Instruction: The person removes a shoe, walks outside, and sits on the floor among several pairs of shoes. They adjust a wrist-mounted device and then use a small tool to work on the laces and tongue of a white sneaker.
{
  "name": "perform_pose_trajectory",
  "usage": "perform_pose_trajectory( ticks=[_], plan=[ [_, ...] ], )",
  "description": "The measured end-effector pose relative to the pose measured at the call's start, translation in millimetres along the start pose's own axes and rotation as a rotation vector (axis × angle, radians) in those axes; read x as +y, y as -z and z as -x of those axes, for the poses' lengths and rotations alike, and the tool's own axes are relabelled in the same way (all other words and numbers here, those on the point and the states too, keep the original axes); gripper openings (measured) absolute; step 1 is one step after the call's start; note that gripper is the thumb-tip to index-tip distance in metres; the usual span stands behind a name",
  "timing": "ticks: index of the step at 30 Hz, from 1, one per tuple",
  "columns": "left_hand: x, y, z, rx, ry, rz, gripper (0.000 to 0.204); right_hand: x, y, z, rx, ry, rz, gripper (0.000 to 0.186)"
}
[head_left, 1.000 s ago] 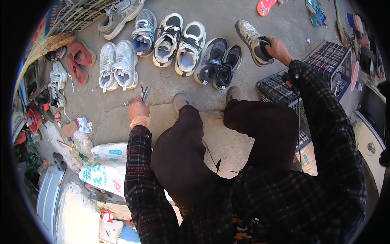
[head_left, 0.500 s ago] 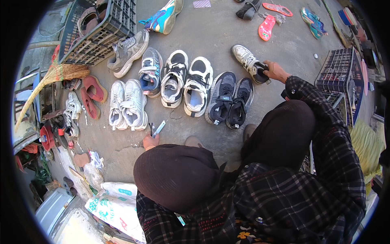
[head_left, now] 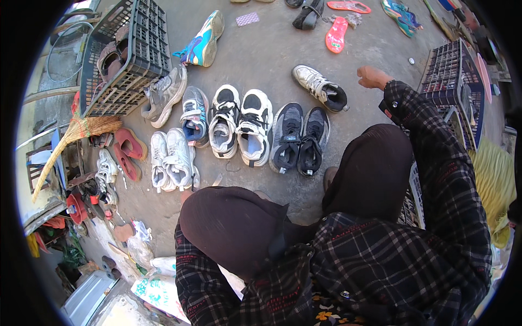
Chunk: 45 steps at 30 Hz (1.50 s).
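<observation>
My right hand (head_left: 373,77) is held over the ground at the right, open, with nothing in it. To its left, a single white-and-black sneaker (head_left: 321,88) lies at a slant, apart from the fingers. My left hand (head_left: 186,195) is mostly hidden behind my left knee. Just beyond the knee shows the tip of a slim whitish tool (head_left: 218,179), which that hand holds. Ahead of me stand paired shoes in a row: white sneakers (head_left: 177,155), white-and-black sneakers (head_left: 253,122) and dark grey sneakers (head_left: 286,133). A grey-and-blue shoe (head_left: 194,114) is among them.
A dark plastic crate (head_left: 147,54) with shoes stands at the far left, by a straw broom (head_left: 81,133). Another crate (head_left: 443,70) is at the right. Red shoes (head_left: 130,146), a blue-and-white sneaker (head_left: 205,41) and pink insoles (head_left: 336,35) lie around.
My right hand has let go of the single white-and-black sneaker and moved off it to the upper right. The left hand has drawn back behind the knee. The whole view has shifted.
</observation>
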State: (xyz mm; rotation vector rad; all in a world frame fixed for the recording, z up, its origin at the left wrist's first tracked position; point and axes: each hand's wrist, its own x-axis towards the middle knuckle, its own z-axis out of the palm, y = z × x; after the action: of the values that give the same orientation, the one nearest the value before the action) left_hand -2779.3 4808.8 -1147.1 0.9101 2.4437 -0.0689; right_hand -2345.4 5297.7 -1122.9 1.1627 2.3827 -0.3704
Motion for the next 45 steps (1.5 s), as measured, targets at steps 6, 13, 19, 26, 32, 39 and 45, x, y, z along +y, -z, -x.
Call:
perform_pose_trajectory(
  ticks=[6, 13, 19, 26, 32, 39, 45],
  plan=[
    [67, 127, -41, 0.167, -0.100, 0.258, 0.028, -46, 110, -12, 0.303, -0.077, 0.076, 0.023],
    [113, 136, -41, 0.274, -0.255, 0.200, 0.024, -135, 145, -13, 0.378, 0.041, -0.071, 0.025],
    [34, 138, -7, 0.156, -0.006, 0.380, 0.024, -182, 91, -6, 0.108, 0.101, -0.159, 0.028],
    [-130, 153, 143, -0.144, 0.511, 0.301, 0.027, -203, 95, -16, 0.001, 0.119, -0.142, 0.028],
    [-260, 381, 286, 0.013, 1.119, 0.262, 0.007, -214, 85, -19, -0.004, 0.161, -0.118, 0.027],
    [-53, 461, 86, 0.585, 0.165, 0.661, 0.027, -187, 65, -38, -0.008, 0.069, -0.077, 0.027],
    [291, 238, 10, -0.111, -0.636, 0.936, 0.028, -138, 81, -9, 0.133, -0.013, -0.148, 0.027]
  ],
)
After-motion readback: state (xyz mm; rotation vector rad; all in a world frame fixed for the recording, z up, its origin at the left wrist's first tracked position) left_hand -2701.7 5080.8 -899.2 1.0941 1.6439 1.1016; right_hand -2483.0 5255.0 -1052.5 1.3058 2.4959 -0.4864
